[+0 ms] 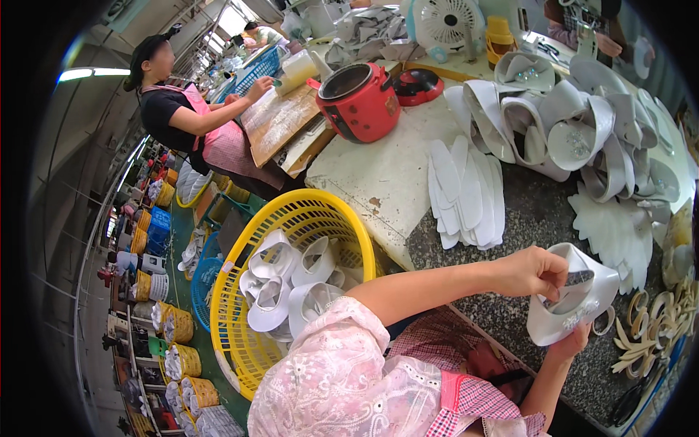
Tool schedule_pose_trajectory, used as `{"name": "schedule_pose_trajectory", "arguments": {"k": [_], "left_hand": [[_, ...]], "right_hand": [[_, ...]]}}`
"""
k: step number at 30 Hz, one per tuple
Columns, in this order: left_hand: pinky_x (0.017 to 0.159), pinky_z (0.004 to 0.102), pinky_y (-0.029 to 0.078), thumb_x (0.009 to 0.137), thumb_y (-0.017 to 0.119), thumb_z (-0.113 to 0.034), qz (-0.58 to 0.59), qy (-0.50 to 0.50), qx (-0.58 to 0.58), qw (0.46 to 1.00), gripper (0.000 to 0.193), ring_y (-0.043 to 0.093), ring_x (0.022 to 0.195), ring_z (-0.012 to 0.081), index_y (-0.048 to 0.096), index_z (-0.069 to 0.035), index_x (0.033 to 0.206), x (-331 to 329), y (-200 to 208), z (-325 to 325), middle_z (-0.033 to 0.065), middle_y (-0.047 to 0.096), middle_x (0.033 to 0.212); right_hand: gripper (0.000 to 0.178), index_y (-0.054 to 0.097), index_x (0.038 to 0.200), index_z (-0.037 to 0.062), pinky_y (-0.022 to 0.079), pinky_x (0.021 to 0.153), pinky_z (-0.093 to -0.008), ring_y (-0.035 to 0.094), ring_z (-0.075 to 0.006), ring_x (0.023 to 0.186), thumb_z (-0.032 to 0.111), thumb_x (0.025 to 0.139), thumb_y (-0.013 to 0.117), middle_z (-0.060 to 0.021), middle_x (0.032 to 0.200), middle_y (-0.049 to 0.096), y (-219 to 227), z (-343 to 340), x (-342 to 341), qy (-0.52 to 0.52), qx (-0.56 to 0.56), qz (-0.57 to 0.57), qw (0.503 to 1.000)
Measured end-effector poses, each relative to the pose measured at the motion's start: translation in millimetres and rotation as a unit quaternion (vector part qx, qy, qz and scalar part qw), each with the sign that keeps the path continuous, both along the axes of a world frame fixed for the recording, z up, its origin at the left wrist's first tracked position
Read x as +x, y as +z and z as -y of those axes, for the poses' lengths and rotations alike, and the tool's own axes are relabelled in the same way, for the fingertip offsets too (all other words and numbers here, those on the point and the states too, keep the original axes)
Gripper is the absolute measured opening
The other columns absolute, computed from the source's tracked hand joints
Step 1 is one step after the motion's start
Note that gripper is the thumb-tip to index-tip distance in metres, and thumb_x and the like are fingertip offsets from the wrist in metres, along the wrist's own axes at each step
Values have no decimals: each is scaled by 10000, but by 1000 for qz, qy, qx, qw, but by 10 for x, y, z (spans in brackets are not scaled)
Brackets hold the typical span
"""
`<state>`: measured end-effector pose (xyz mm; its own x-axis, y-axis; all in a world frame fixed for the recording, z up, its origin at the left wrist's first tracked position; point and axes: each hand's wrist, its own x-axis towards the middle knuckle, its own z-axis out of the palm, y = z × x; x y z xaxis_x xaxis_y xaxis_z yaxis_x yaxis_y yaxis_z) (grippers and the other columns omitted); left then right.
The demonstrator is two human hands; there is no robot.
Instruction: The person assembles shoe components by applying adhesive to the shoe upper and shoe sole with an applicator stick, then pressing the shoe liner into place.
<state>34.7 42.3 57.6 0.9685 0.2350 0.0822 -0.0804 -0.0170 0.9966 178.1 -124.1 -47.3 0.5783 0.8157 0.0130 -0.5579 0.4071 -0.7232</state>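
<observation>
A glossy white shoe upper [601, 282] with a sparkly ornament on its front is held over the dark speckled worktop. My left hand [533, 272] has its fingers pinched at the opening on the upper's near left edge. From below, my right hand [570, 342] grips the lower edge by the ornament, its fingers partly hidden. Beyond my hands, flat white insole-shaped pieces [466, 193] lie in a fanned stack. Scalloped white pieces [610, 226] are piled farther right, below a heap of finished-looking white uppers [579, 120]. Pale strips and rings [652, 328] lie at the right.
At my left stands a yellow basket [349, 218] holding several white uppers. A red pot [360, 105], its black-topped lid [419, 86] and a white fan [448, 25] stand at the back. A co-worker [182, 109] in a pink apron works at a wooden board [280, 120].
</observation>
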Motion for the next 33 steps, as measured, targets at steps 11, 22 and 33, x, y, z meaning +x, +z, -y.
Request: {"name": "schedule_pose_trajectory", "arguments": {"k": [11, 22, 33], "left_hand": [[595, 195, 408, 857, 555, -54, -15, 156, 15, 988, 119, 469, 688, 35, 450, -81, 907, -20, -52, 216, -29, 463, 770], [702, 235, 514, 697, 689, 80, 38, 135, 77, 987, 298, 619, 770, 103, 563, -1, 955, -8, 93, 270, 64, 650, 829], [637, 238, 483, 651, 699, 90, 78, 256, -145, 953, 151, 605, 652, 107, 627, -2, 746, -127, 37, 379, 70, 652, 726]], "right_hand": [[711, 347, 1271, -55, 462, 884, -386, 555, -269, 1048, 135, 665, 668, -157, 1162, 527, 191, -103, -91, 52, 61, -88, 993], [567, 374, 1260, -48, 473, 885, -371, 582, -258, 1016, 174, 763, 533, -177, 1141, 553, 172, -200, 26, 134, 173, -81, 972], [601, 374, 1252, -63, 498, 852, -383, 595, -274, 997, 175, 742, 585, -188, 1119, 564, 261, -205, -195, 18, 116, -73, 990]]}}
